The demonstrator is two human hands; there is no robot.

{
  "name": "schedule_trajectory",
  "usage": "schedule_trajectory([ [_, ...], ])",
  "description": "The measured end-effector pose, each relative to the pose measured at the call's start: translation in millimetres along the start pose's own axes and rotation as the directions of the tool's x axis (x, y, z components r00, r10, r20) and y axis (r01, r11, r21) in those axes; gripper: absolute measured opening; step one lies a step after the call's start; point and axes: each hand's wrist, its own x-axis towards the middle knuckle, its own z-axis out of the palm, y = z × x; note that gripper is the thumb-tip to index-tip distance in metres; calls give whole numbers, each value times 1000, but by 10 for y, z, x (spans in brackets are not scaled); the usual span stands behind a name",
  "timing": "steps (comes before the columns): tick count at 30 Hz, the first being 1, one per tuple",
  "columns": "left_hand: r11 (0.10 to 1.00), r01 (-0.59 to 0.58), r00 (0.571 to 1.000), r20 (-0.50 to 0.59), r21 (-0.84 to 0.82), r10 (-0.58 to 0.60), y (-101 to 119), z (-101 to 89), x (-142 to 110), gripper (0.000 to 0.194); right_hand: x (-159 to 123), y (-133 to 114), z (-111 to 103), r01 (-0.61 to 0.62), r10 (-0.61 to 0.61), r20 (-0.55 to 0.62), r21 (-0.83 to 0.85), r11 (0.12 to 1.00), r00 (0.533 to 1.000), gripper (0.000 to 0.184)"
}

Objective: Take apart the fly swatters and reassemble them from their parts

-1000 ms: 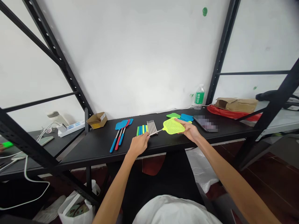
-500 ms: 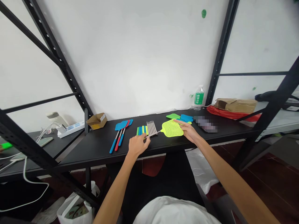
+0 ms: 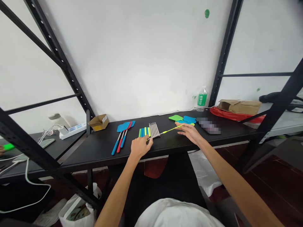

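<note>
My left hand [image 3: 139,146] is closed in a pinch on the metal rod of a yellow-green fly swatter [image 3: 172,129], whose head is turned edge-on above the black shelf top [image 3: 99,148]. My right hand [image 3: 190,132] has its fingers on the far edge of that head. Beside my left hand lie a row of green, blue and yellow handle grips [image 3: 144,131] and a row of bare metal rods [image 3: 154,129]. Loose green and blue swatter heads [image 3: 182,119] lie past my right hand. Three finished swatters [image 3: 121,135] with blue and red handles lie to the left.
A small cardboard box [image 3: 98,122] sits at the back left, a water bottle [image 3: 201,99] at the back right, a blurred flat device [image 3: 208,125] next to it. A power strip [image 3: 72,129] and cables lie on the left shelf. Black rack posts [image 3: 222,56] frame the bench.
The yellow-green swatter head has turned from lying flat and face-up to edge-on. My right hand has opened more along its edge. My left hand stays pinched on the rod.
</note>
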Motion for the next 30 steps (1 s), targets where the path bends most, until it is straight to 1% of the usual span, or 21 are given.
schedule_trajectory([
  [5, 1000, 1, 1000, -12, -2, -1, 2, -4, 1, 36, 25, 25, 9, -30, 35, -110, 41, 999, 993, 26],
  [10, 1000, 1, 1000, -20, 1, -1, -3, 3, -2, 36, 49, 76, -22, -27, 30, -106, 30, 999, 994, 27],
  [13, 1000, 4, 1000, -19, 5, -4, -4, 6, -2, 36, 57, 99, -38, -37, 35, -97, -17, 999, 995, 28],
  [15, 1000, 7, 1000, -17, 2, -7, -3, 8, -1, 37, 54, 100, -39, -46, 40, -93, -65, 997, 995, 34],
  [19, 1000, 13, 1000, -18, 1, -13, -3, 18, 2, 38, 26, 64, -19, -35, 29, -59, -104, 994, 998, 59],
  [21, 1000, 14, 1000, -15, 5, -14, -6, 26, 3, 38, 15, 44, -10, -22, 18, -47, -97, 995, 999, 63],
  [23, 1000, 13, 1000, -13, 8, -13, -10, 35, 4, 38, 15, 34, -11, -31, 28, -57, -56, 998, 998, 58],
  [25, 1000, 12, 1000, -18, 15, -12, -13, 42, 5, 38, 25, 34, -24, -45, 46, -68, 19, 999, 997, 49],
  [27, 1000, 10, 1000, -25, 24, -10, -14, 44, 6, 38, 37, 41, -41, -47, 53, -69, 82, 996, 996, 44],
  [30, 999, 3, 1000, -31, 33, -2, -15, 42, 4, 38, 46, 55, -55, -34, 39, -58, 81, 996, 998, 47],
])
